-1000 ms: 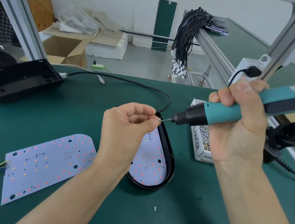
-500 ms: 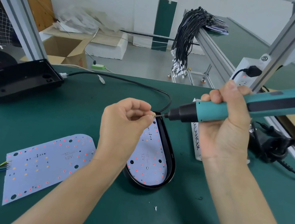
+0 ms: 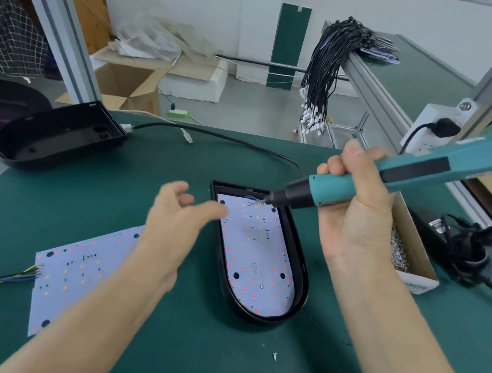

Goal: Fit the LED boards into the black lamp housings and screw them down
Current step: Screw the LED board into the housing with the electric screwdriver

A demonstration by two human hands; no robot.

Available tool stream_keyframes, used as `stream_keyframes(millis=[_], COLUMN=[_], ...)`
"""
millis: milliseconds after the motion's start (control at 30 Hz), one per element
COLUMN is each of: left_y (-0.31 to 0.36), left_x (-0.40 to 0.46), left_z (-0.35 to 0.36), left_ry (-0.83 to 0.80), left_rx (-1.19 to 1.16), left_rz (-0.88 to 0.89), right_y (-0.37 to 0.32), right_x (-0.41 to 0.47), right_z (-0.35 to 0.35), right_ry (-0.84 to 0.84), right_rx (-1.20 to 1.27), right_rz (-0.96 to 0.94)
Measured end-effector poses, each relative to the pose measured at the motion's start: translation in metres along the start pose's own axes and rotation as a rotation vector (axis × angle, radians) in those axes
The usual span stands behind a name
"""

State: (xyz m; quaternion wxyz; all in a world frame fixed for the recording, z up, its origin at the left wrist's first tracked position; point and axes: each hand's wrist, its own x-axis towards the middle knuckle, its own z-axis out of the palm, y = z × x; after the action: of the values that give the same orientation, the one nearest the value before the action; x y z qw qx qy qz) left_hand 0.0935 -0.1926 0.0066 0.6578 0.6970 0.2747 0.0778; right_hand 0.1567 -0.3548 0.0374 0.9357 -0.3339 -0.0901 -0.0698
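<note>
A black lamp housing [image 3: 301, 276] lies in the middle of the green mat with a white LED board [image 3: 255, 257] seated inside it. My right hand [image 3: 357, 214] grips a teal electric screwdriver [image 3: 397, 179], whose bit carries a screw down at the board's far edge. My left hand [image 3: 180, 218] hovers just left of the housing with loose fingers, its thumb near the board's far left corner. A second LED board [image 3: 77, 276] with coloured wires lies on the mat at the left. An empty black housing [image 3: 56, 134] sits at the far left.
A cardboard box of screws [image 3: 408, 256] stands right of the housing, next to a black power adapter [image 3: 441, 229] with tangled cable. A loose screw [image 3: 274, 355] lies on the mat near me. A black cable [image 3: 229, 139] runs across the far side. Aluminium frame posts stand on both sides.
My left hand let go of the screw at the bit and opened, dropping left of the housing. The screwdriver tip swung down onto the board's far edge.
</note>
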Motion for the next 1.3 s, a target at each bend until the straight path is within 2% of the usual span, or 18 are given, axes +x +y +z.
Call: stream_keyframes(millis=[100,300,933,1033,1167,1300], left_y=[-0.011,-0.012,-0.021,-0.021,-0.021,-0.021], left_x=[0.0,0.015,0.023,0.024,0.024,0.023], left_z=[0.013,0.025,0.027,0.027,0.025,0.025], left_ry=[-0.173,-0.164,-0.196,-0.194,-0.205,-0.213], left_rx=[0.109,0.229,0.183,0.178,0.15,0.138], left_rz=[-0.054,0.013,0.034,0.025,0.004,0.0], right_y=[0.015,0.032,0.035,0.033,0.026,0.023], right_x=[0.001,0.007,0.017,0.02,0.024,0.028], right_z=[0.002,0.004,0.005,0.006,0.002,-0.004], right_ry=[0.004,-0.012,-0.059,-0.145,-0.373,-0.419], right_rx=[-0.039,-0.081,-0.137,-0.165,-0.13,-0.145], right_rz=[0.045,0.068,0.081,0.117,0.252,0.283])
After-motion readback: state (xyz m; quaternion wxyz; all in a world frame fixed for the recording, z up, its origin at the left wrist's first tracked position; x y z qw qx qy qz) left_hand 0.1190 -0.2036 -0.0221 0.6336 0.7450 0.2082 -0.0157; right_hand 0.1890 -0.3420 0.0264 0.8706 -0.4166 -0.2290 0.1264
